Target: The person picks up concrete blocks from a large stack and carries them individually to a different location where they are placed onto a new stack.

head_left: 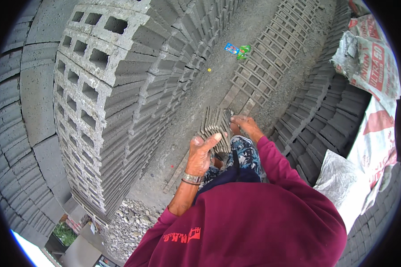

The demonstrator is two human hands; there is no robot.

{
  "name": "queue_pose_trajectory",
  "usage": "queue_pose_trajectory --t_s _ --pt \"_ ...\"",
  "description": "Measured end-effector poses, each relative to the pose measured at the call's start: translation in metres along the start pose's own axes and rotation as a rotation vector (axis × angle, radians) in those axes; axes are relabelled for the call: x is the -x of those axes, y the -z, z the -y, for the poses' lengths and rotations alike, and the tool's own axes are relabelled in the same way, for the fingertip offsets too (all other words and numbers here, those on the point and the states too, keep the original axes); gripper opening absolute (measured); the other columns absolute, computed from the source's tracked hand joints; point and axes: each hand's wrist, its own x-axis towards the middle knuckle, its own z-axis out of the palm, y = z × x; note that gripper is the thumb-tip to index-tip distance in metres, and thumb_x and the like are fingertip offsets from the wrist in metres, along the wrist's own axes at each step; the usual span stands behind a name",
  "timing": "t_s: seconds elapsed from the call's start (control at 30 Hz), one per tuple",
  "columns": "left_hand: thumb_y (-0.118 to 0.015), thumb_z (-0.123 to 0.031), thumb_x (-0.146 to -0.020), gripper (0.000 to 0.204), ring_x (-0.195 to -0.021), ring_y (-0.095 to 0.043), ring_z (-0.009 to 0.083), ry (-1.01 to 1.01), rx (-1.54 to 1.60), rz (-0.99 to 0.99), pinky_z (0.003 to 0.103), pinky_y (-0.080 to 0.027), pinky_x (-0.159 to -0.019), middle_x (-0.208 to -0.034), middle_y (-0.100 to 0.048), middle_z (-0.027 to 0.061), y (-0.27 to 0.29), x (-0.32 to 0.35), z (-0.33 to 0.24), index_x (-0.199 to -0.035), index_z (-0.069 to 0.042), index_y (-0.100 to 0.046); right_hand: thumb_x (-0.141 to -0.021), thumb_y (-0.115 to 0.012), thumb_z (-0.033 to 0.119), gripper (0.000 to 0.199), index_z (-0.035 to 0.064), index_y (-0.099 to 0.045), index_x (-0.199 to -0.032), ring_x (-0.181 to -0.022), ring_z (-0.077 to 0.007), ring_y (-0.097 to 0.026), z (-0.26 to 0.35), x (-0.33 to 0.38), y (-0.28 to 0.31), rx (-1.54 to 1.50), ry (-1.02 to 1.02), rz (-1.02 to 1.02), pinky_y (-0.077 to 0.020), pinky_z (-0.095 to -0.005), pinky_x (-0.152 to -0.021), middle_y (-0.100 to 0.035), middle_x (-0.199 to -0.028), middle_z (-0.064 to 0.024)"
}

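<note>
My left hand (201, 153), with a metal watch on its wrist, is open. Its thumb stretches out to the right, and its other fingers are foreshortened and partly hidden. Past that thumb stands a stack of thin grey slatted pieces (213, 126), close in front of my legs. On the other side of the stack, my right hand (248, 126) reaches over my knee with its fingers extended toward the stack's right edge. I see nothing held in either hand. Whether the fingers touch the stack, I cannot tell.
A tall wall of hollow concrete blocks (89, 93) rises at left. Ladder-like wooden slat frames (272, 58) lie along the ground ahead. More stacked blocks (318, 115) and printed sacks (370, 66) line the right. Blue and green wrappers (243, 52) and gravel (133, 224) are on the ground.
</note>
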Motion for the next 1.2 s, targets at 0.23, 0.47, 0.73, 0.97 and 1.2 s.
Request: queue_pose_trajectory --t_s 0.23,0.47,0.73,0.97,1.2 --pt "-0.071 -0.007 -0.085 0.01 -0.088 -0.064 0.014 0.083 -0.055 0.164 0.029 -0.048 -0.081 -0.093 -0.068 0.0091 0.0 0.055 -0.024 -0.09 -0.002 -0.065 -0.086 -0.061 0.028 0.036 -0.0021 -0.07 -0.105 -0.092 -0.0256 -0.067 -0.099 -0.06 -0.069 0.089 0.119 0.181 -0.0503 -0.0357 -0.084 -0.072 -0.094 -0.0123" --pt "-0.076 -0.027 -0.084 0.034 -0.075 -0.05 0.0077 -0.025 -0.177 0.339 0.024 -0.042 -0.076 -0.083 -0.058 -0.0005 0.056 0.102 -0.024 -0.093 0.003 -0.063 -0.088 -0.056 0.024 0.031 -0.0013 -0.071 -0.098 -0.089 -0.0235 -0.068 -0.074 0.008 -0.11 0.082 0.135 0.171 -0.0518 -0.0355 -0.081 -0.072 -0.089 -0.011" --pt "-0.083 -0.038 -0.075 0.065 -0.086 -0.051 0.0089 -0.347 -0.171 0.354 0.029 -0.044 -0.07 -0.089 -0.058 0.0015 0.2 0.208 -0.041 -0.114 0.006 -0.056 -0.09 -0.052 0.02 0.028 -0.0003 -0.072 -0.091 -0.085 -0.0211 -0.068 -0.037 0.086 -0.14 0.08 0.354 0.085 -0.0535 -0.0353 -0.079 -0.071 -0.084 -0.0096" --pt "-0.082 -0.048 -0.07 0.08 -0.083 -0.057 0.0174 -0.657 -0.255 0.266 0.035 -0.046 -0.072 -0.086 -0.061 0.0132 0.277 0.302 -0.053 -0.114 0.012 -0.054 -0.09 -0.051 0.018 0.027 -0.0012 -0.069 -0.096 -0.089 -0.0209 -0.066 -0.006 0.153 -0.269 0.229 0.466 0.113 -0.0523 -0.0352 -0.081 -0.069 -0.09 -0.01" --pt "-0.08 -0.041 -0.065 0.077 -0.082 -0.067 0.0382 -0.472 -0.335 0.109 0.044 -0.052 -0.074 -0.088 -0.066 0.0289 0.308 0.341 -0.053 -0.109 0.017 -0.055 -0.09 -0.052 0.017 0.027 -0.0023 -0.065 -0.103 -0.094 -0.0209 -0.064 -0.059 0.139 -0.381 0.355 0.327 0.269 -0.0506 -0.0352 -0.084 -0.066 -0.099 -0.0107"
